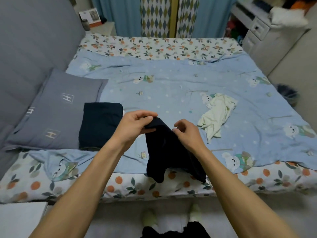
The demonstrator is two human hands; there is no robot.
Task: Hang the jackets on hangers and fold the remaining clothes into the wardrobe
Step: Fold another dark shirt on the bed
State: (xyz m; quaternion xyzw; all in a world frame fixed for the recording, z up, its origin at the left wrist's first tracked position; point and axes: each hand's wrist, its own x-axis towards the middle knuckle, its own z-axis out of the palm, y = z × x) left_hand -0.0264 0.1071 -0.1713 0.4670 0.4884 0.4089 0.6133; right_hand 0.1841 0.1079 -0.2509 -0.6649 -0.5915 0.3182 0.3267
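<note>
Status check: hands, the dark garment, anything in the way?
Left hand pinches dark garment at its top; right hand grips its edge. Garment hangs over bed edge. Light garment still unfolded.

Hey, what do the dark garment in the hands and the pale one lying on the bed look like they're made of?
Dark garment: looks like soft knit fabric, matte navy or black; it drapes limply from both hands without shine. Pale garment: probably thin cotton, matte pale green or cream; it lies crumpled in fine creases. Exact fibres cannot be told.
</note>
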